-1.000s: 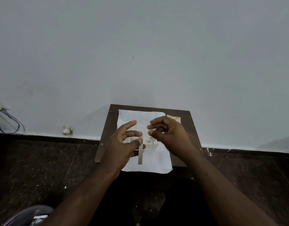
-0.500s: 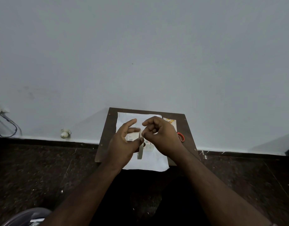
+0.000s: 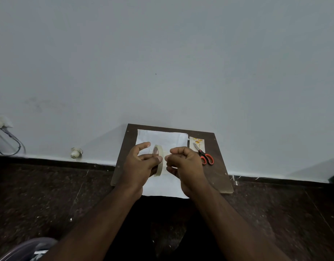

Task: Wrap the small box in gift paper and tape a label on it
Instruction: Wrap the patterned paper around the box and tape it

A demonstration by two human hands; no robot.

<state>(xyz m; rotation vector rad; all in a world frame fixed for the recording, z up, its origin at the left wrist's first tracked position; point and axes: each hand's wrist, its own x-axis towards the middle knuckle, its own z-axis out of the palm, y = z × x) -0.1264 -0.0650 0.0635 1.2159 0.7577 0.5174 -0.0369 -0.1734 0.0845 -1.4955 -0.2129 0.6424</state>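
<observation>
Behind the hands, small printed box (image 3: 165, 153) is mostly hidden, lying on white gift-paper sheet (image 3: 162, 137) atop dark wooden board (image 3: 218, 172); no wrap or label seen yet. Cream tape roll (image 3: 158, 162) is pinched by left hand (image 3: 139, 164) fingers; right hand (image 3: 185, 162) fingers curled, apparently picking at tape end — contact unclear. Orange-handled scissors (image 3: 205, 156) lie beside.

There was only one view, from a wide-angle camera worn on the person's head. It looked forward and down from above, over both forearms, toward a brown board (image 3: 217, 172) that lay on the dark floor (image 3: 49, 194) against a grey wall (image 3: 162, 63). The board sat small and low in the picture; the wall filled the upper half.
</observation>
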